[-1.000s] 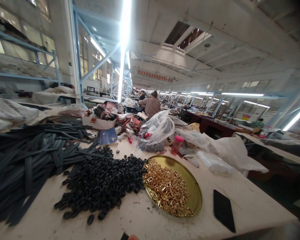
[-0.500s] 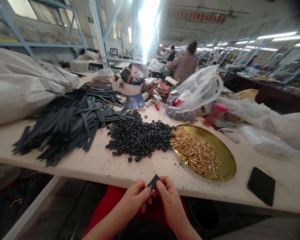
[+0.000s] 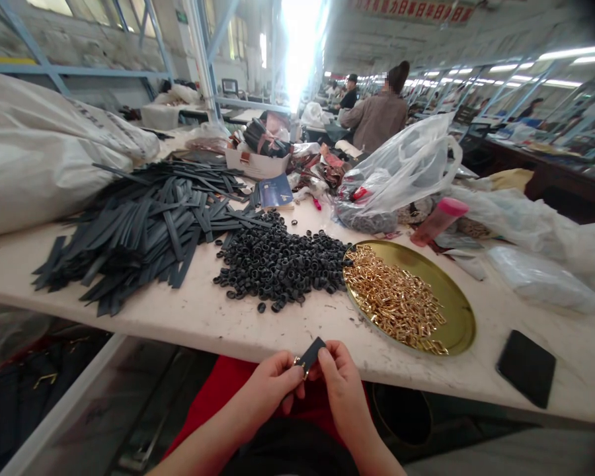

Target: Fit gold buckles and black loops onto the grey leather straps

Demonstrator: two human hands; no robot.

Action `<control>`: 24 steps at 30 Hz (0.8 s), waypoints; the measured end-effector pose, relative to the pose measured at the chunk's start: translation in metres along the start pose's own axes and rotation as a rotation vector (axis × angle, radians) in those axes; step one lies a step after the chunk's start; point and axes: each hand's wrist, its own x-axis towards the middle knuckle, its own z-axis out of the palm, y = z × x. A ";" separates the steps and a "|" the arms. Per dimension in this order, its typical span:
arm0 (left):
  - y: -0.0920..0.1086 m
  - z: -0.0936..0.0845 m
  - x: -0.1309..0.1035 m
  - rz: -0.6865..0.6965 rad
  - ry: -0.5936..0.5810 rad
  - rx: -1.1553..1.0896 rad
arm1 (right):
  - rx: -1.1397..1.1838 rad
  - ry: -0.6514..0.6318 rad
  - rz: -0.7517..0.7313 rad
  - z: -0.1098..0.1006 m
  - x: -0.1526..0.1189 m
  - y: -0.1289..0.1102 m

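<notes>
Both my hands meet just over the table's front edge, closed on one short black strap (image 3: 311, 353). A gold buckle (image 3: 299, 364) sits around the strap near its lower left end, partly hidden by my fingers. My left hand (image 3: 279, 380) pinches the strap at the buckle. My right hand (image 3: 341, 373) grips the strap's right side with thumb and fingers. Beyond them lies a heap of small black loops (image 3: 282, 264). To its right is a round gold tray (image 3: 451, 297) with many gold buckles (image 3: 394, 297). Long black strips (image 3: 143, 231) are piled at the left.
A black phone (image 3: 526, 367) lies at the right of the table (image 3: 178, 330). Further back are a clear plastic bag (image 3: 401, 172), a pink-capped bottle (image 3: 439, 221), a blue booklet (image 3: 276, 192) and a box (image 3: 258, 164). A white sack (image 3: 44, 158) stands at left. People sit farther off.
More of the black strap now shows beyond the buckle, between my hands. Both hands stay close together. The whole view has shifted slightly, so the table's things appear a little higher and farther right.
</notes>
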 end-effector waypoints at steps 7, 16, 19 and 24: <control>-0.010 -0.003 0.005 0.009 0.002 0.049 | -0.181 -0.105 -0.084 -0.001 -0.008 -0.003; -0.004 -0.010 0.003 0.128 0.034 0.525 | -0.286 -0.286 0.011 -0.013 0.005 -0.003; -0.006 -0.017 0.013 0.083 -0.010 0.448 | -0.247 -0.354 0.002 -0.014 0.011 -0.005; -0.005 -0.022 0.035 0.089 0.000 0.316 | -0.426 -0.431 -0.116 -0.024 0.047 -0.014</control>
